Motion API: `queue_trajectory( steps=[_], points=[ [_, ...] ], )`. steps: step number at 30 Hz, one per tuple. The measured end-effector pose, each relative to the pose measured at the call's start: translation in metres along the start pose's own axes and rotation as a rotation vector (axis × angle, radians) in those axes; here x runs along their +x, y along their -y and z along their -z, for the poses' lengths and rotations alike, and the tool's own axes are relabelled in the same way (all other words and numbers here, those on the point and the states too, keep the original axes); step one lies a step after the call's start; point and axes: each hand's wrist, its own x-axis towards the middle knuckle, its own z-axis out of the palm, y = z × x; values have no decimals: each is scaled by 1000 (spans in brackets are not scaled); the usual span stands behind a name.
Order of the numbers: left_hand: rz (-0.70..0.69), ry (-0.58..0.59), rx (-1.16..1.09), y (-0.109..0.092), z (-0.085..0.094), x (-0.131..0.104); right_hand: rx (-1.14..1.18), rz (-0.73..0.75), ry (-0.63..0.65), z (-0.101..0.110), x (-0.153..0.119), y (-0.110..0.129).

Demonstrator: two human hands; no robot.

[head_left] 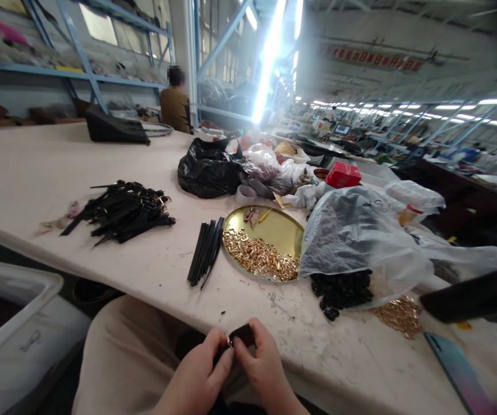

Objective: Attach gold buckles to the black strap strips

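My left hand (200, 369) and my right hand (262, 366) meet at the table's near edge, both pinching a short black strap (243, 334) with a small gold buckle (229, 340) between the fingertips. A row of loose black straps (206, 251) lies on the table just ahead. To its right sits a round gold tray (281, 230) holding several gold buckles (259, 258). A pile of finished black straps (123, 212) lies further left.
A clear plastic bag (361, 242) spills black parts (341, 291) at the right, with more gold buckles (399, 316) beside it. A black bag (207, 168), a red box (342, 174) and a white bin (10, 323) at lower left. A person (174, 104) sits far behind.
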Motion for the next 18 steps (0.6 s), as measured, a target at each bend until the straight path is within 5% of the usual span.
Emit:
queue_trajectory(
  steps=[6,11,16,18],
  points=[
    [-4,66,-155,14,6,11,-109,263,51,8,-4,3],
    [41,114,-248,24,3,20,-20,266,88,12,-5,2],
    [30,-72,-254,25,-4,24,0,188,137,16,-4,12],
    [-18,-62,-218,23,-5,23,-73,160,180,27,-2,15]
  ],
)
